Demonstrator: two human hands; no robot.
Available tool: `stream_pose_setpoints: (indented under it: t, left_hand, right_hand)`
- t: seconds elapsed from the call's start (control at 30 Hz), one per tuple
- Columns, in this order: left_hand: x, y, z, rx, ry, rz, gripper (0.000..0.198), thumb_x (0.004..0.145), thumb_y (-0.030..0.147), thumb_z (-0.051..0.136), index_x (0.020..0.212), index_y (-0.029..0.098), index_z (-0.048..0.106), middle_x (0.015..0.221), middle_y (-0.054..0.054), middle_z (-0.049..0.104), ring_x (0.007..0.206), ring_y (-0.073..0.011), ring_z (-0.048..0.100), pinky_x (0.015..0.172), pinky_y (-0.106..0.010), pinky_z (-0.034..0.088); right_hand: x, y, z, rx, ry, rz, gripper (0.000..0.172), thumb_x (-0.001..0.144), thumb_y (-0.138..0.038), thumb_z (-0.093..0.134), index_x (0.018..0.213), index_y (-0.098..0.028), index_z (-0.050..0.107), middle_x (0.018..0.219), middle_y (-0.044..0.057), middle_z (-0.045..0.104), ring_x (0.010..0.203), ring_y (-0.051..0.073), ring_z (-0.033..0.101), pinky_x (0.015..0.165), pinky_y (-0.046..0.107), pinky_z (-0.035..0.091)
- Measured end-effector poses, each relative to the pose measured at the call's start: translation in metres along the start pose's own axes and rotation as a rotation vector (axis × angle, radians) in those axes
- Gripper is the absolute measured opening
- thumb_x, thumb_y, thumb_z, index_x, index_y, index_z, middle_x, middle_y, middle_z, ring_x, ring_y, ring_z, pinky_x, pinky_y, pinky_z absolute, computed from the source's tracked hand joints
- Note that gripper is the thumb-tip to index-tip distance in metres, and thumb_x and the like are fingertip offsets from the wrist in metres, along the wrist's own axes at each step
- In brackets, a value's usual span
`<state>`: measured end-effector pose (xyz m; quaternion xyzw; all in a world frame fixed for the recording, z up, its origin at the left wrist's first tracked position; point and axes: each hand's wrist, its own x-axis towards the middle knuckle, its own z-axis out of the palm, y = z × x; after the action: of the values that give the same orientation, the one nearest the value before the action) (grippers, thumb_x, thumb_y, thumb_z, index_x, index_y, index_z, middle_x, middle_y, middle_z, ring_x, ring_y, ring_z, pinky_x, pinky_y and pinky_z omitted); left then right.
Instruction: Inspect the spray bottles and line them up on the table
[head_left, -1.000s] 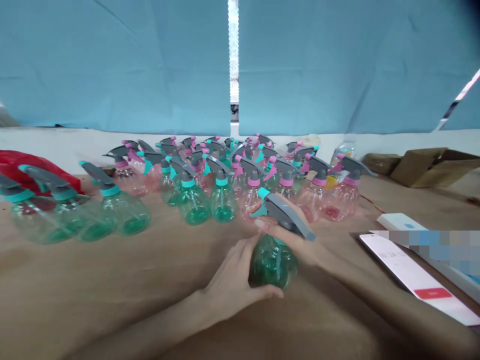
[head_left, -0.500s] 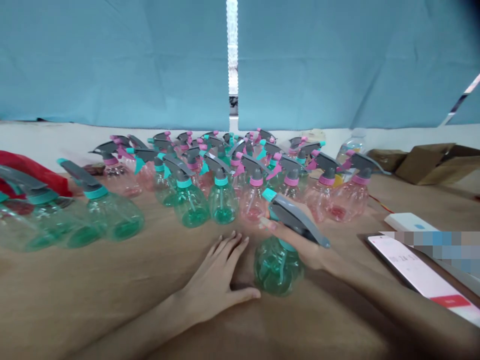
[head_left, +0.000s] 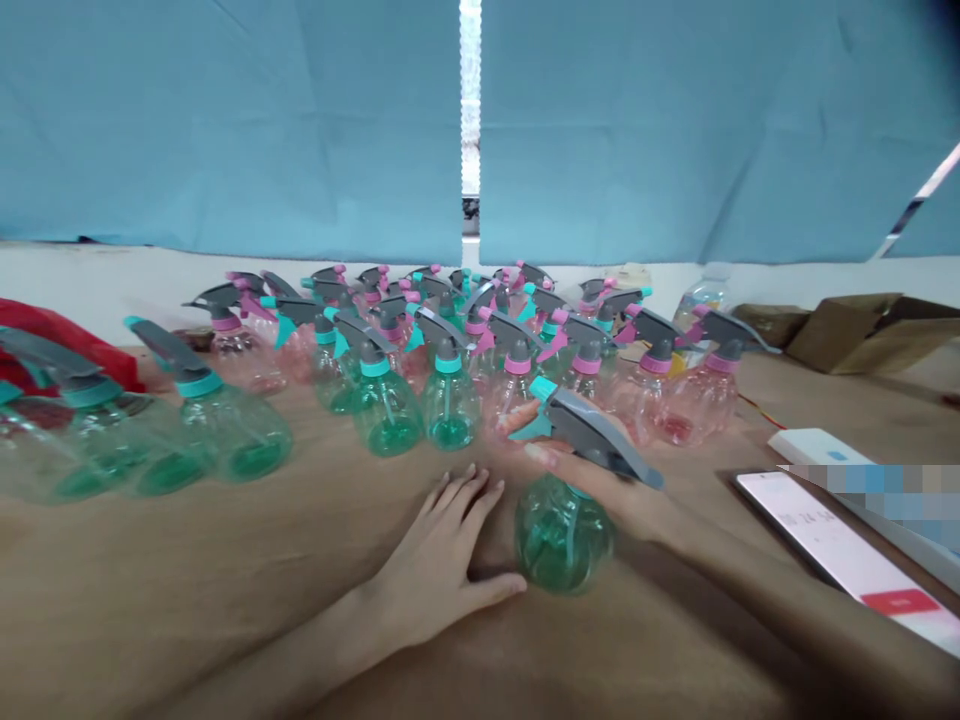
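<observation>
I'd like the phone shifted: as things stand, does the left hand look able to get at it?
Probably not directly: the right hand, gripping a green spray bottle, and the right forearm lie between the left hand and the phone.

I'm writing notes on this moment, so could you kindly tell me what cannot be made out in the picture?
In the head view:
Held green bottle: its neck is partly hidden by the right hand.
Back-row bottles: their bodies are mostly hidden by nearer bottles.
Leftmost bottle: cut off by the left edge.
Phone: digits too blurred to read surely; near end cut off by the right edge.
White box: partly masked by pixelation.
</observation>
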<state>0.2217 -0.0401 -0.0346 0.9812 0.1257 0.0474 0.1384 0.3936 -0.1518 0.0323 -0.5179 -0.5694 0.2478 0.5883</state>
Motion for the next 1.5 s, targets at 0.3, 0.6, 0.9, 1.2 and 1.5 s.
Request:
stream_pose_setpoints:
  t: [0.3, 0.6, 0.9, 1.2, 1.5]
  left_hand:
    - [-0.001, -0.0004, 0.0001, -0.018, 0.029, 0.022, 0.079, 0.08, 0.064, 0.053, 0.139, 0.014, 0.036, 0.146, -0.016, 0.032, 0.135, -0.0334, 0.025, 0.108, -0.052, 0.019]
    - [-0.0016, -0.001, 0.0019, -0.034, 0.071, 0.033, 0.073, 0.081, 0.061, 0.055, 0.137, 0.018, 0.038, 0.145, -0.014, 0.035, 0.134, -0.0325, 0.027, 0.108, -0.051, 0.02]
    - [-0.0015, 0.0, -0.0001, 0.002, 0.044, 0.032, 0.073, 0.082, 0.063, 0.052, 0.136, 0.014, 0.041, 0.145, -0.016, 0.035, 0.134, -0.0319, 0.027, 0.108, -0.05, 0.021]
    - [-0.0013, -0.0018, 0.003, 0.003, 0.06, 0.04, 0.07, 0.083, 0.063, 0.051, 0.134, 0.016, 0.044, 0.144, -0.015, 0.036, 0.134, -0.0329, 0.028, 0.107, -0.051, 0.022]
    - [-0.0019, -0.0011, 0.0008, 0.024, 0.037, 0.036, 0.069, 0.085, 0.061, 0.049, 0.135, 0.015, 0.043, 0.146, -0.015, 0.033, 0.134, -0.0323, 0.026, 0.108, -0.05, 0.021]
  right_hand:
    - [-0.0014, 0.0094, -0.0022, -0.012, -0.011, -0.006, 0.023, 0.084, -0.034, 0.059, 0.105, -0.026, 0.056, 0.105, 0.003, 0.063, 0.089, 0.017, 0.062, 0.081, 0.034, 0.05]
    - [-0.0004, 0.0084, -0.0012, -0.008, -0.009, -0.002, 0.022, 0.083, -0.035, 0.059, 0.103, -0.026, 0.055, 0.102, 0.003, 0.062, 0.087, 0.017, 0.062, 0.078, 0.034, 0.05]
    - [-0.0007, 0.0095, -0.0032, -0.048, -0.004, 0.018, 0.02, 0.083, -0.037, 0.059, 0.101, -0.028, 0.057, 0.097, 0.001, 0.062, 0.08, 0.017, 0.06, 0.073, 0.032, 0.048]
    - [-0.0025, 0.0052, -0.0033, -0.05, -0.024, 0.019, 0.02, 0.084, -0.036, 0.058, 0.102, -0.028, 0.055, 0.104, 0.001, 0.06, 0.089, 0.017, 0.059, 0.084, 0.033, 0.047]
    - [-0.001, 0.011, -0.0026, -0.046, -0.008, 0.006, 0.023, 0.084, -0.038, 0.058, 0.104, -0.028, 0.055, 0.103, 0.001, 0.062, 0.087, 0.017, 0.06, 0.084, 0.036, 0.048]
